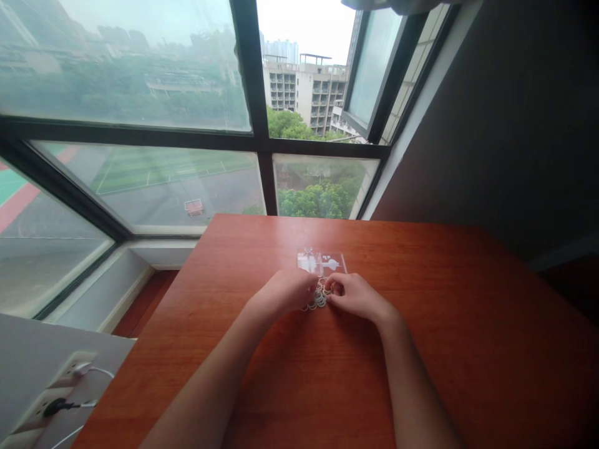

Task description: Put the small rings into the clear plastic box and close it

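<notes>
A small pile of pale, metallic-looking rings (320,299) lies on the brown table between my two hands. My left hand (286,290) reaches in from the left, its fingers curled at the edge of the pile; what they hold, if anything, is hidden. From the right comes my right hand (358,295), with thumb and fingertips bent together at the pile's upper right side. Its fingertips touch the rings, but whether one is pinched is too small to tell. Just beyond the hands lies a clear plate with white markings (332,264), partly covered by my left hand.
The reddish-brown wooden table (299,386) stretches under both arms, its far edge close to the window frame (264,146). One window pane (377,68) stands open at upper right. Plugs and a white cable sit in the wall sockets (60,386) at lower left.
</notes>
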### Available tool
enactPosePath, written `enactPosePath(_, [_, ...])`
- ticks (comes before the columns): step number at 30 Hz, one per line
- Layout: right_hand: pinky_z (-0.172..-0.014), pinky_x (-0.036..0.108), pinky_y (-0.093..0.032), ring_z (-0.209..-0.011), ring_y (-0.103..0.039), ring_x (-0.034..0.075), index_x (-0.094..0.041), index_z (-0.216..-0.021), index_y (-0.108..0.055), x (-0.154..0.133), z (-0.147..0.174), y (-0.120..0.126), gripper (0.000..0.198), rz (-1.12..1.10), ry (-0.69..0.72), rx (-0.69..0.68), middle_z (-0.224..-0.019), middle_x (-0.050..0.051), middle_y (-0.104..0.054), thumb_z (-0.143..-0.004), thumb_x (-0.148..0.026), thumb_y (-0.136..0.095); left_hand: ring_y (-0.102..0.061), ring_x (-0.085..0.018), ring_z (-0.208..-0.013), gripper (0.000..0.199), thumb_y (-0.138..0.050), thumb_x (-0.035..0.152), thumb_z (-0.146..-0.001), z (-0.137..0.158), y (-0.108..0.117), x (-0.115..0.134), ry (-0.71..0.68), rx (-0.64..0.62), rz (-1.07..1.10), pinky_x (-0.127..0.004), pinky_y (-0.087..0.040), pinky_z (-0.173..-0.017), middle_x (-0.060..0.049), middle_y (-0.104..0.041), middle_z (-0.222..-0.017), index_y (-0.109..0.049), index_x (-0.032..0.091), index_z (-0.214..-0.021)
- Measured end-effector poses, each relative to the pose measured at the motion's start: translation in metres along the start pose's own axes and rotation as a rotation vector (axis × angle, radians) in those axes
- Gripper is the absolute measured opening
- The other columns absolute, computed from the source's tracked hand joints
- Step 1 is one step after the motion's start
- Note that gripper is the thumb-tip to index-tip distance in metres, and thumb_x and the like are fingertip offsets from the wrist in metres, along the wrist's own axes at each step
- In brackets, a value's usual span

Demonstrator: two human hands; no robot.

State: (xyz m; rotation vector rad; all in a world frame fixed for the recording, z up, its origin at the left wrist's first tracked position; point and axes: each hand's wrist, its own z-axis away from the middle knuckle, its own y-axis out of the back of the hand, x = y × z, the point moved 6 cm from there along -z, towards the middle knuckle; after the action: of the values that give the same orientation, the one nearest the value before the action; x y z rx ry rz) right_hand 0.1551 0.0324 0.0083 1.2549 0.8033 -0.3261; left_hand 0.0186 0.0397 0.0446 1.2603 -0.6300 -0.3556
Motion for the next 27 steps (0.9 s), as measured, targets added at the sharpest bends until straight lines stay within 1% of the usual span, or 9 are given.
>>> enactPosePath(5, [-0.054,0.021,-0.033,-0.060,-0.054,0.011,-0.022,-0.077,-0.067,-0.002,-0.003,0.001,0.011,0.051,0.011,0.059,-0.066,-0.002,-0.063,-0.075,-0.018,-0.056,-0.058,-0.017,-0.063,0.017,-0.051,0.018,-0.079,0.000,0.002,-0.010,0.039,0.053,0.011,-0.024,-0.036,-0.055,-0.006,-0.069,-0.076,-0.068,0.019,-0.080])
enactPosePath(8, [-0.055,0.021,-0.033,-0.061,-0.055,0.011,-0.021,-0.077,-0.068,-0.004,-0.003,0.002,0.011,0.045,0.026,0.063,-0.068,-0.002,-0.064,-0.077,-0.021,-0.056,-0.058,-0.017,-0.064,0.016,-0.052,0.020,-0.079,0.001,0.004,-0.014,0.051,0.070,0.015,-0.024,-0.036,-0.056,-0.006,-0.069,-0.077,-0.068,0.020,-0.081])
enactPosePath(11, [-0.057,0.022,-0.034,-0.062,-0.056,0.012,-0.022,-0.079,-0.068,-0.004,-0.003,0.003,0.012,0.018,0.026,0.050,-0.068,-0.001,-0.065,-0.079,-0.024,-0.057,-0.058,-0.017,-0.064,0.015,-0.052,0.021,-0.080,0.002,0.007,-0.017,0.052,0.078,0.025,-0.023,-0.035,-0.055,-0.006,-0.069,-0.079,-0.067,0.020,-0.082])
enactPosePath(17, [-0.060,0.023,-0.036,-0.065,-0.057,0.013,-0.020,-0.076,-0.067,-0.002,-0.003,0.008,0.014,0.050,0.004,0.108,-0.070,0.000,-0.067,-0.081,-0.025,-0.055,-0.059,-0.016,-0.065,0.015,-0.052,0.023,-0.082,0.003,0.014,-0.020,0.034,0.138,0.036,-0.023,-0.034,-0.055,-0.006,-0.069,-0.082,-0.066,0.021,-0.087])
enactPosePath(23, [-0.063,0.023,-0.038,-0.069,-0.060,0.014,-0.020,-0.076,-0.068,0.001,-0.005,0.009,0.014,0.024,0.017,0.113,-0.075,0.001,-0.069,-0.081,-0.024,-0.055,-0.059,-0.016,-0.065,0.015,-0.052,0.021,-0.081,0.003,0.017,-0.020,0.047,0.128,0.028,-0.023,-0.036,-0.056,-0.006,-0.069,-0.082,-0.066,0.020,-0.086])
enactPosePath(27, [-0.064,0.023,-0.039,-0.068,-0.060,0.014,-0.020,-0.076,-0.068,0.001,-0.006,0.009,0.014,0.014,0.016,0.120,-0.074,0.001,-0.069,-0.080,-0.024,-0.055,-0.059,-0.016,-0.065,0.016,-0.052,0.022,-0.081,0.002,0.016,-0.020,0.030,0.138,0.040,-0.023,-0.035,-0.055,-0.006,-0.069,-0.082,-0.067,0.020,-0.087])
